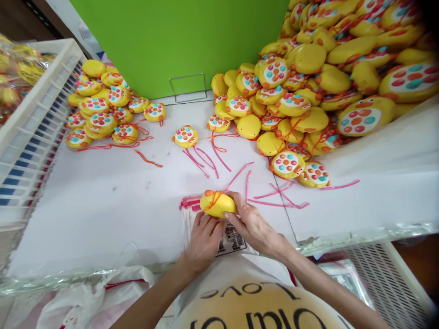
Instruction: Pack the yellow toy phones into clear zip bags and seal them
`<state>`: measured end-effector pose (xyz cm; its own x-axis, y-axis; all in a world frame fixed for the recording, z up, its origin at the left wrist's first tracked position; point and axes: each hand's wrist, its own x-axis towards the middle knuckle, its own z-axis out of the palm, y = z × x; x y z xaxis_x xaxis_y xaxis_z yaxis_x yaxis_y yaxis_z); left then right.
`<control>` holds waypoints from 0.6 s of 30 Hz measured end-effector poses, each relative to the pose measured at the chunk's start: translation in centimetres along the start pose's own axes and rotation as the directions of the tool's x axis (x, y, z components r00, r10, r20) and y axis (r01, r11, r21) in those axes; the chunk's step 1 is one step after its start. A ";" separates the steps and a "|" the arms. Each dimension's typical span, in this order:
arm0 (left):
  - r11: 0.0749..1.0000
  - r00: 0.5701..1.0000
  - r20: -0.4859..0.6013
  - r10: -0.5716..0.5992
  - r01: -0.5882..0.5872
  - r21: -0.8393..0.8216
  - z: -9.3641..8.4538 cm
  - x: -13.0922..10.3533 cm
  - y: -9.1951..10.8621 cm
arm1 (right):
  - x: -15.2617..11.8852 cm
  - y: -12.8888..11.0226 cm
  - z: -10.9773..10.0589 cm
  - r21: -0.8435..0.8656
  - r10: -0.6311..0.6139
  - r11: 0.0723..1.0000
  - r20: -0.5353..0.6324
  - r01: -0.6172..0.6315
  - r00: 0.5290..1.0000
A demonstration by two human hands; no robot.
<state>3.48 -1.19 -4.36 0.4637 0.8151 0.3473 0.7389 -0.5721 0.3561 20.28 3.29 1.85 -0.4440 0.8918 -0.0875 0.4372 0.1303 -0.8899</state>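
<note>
Yellow toy (pixel 222 208), one: above the table's (pixel 103 219) near side, plain back upward, seemingly to expose its orange cord (pixel 214 199); right hand (pixel 254 224) clamped on one end, steadying it; left hand (pixel 204 242) curled at the near edge, grip cannot be told; printed bag (pixel 235 242) beneath

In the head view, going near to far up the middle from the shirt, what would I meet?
Shirt → left hand → held toy → lone toy → wire stand → green panel.
</note>
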 end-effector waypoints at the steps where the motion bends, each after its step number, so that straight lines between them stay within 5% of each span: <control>1: 1.000 1.000 -0.006 0.008 -0.009 -0.029 -0.4 -0.1 -0.1 | 0.0 0.1 0.0 -0.057 -0.012 0.998 0.030 0.013 0.999; 4: 0.991 0.995 -0.079 -0.063 0.053 -0.120 -2.3 -0.4 -1.0 | -0.3 0.3 -0.4 -0.142 0.009 0.990 0.076 0.002 0.997; 6: 0.951 0.955 -0.137 -0.263 0.234 -0.200 -3.7 -0.4 -1.6 | -0.5 0.3 -0.8 -0.158 0.022 0.987 0.077 -0.010 0.997; 9: 0.673 0.738 -0.007 -0.674 0.611 -0.418 -5.0 0.2 -2.3 | -0.6 0.2 -0.9 -0.168 0.019 0.986 0.081 -0.005 0.996; 11: 0.424 0.615 0.219 -0.757 0.719 -0.551 -5.1 1.0 -2.4 | -0.6 0.2 -0.9 -0.172 0.008 0.985 0.087 0.007 0.996; 14: 0.260 0.608 0.388 -0.693 0.712 -0.652 -4.4 2.0 -2.4 | -0.6 0.2 -1.0 -0.207 -0.003 0.978 0.121 0.029 0.993; 18: 0.291 0.629 0.346 -0.696 0.688 -0.665 -3.8 2.7 -2.4 | -0.1 0.0 -2.0 -0.366 -0.011 0.926 0.226 0.096 0.974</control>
<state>1.13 2.06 -0.93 -0.0535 0.9426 -0.3295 0.2084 0.3332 0.9195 21.91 4.03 2.74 -0.6139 0.7695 -0.1761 0.6488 0.3647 -0.6679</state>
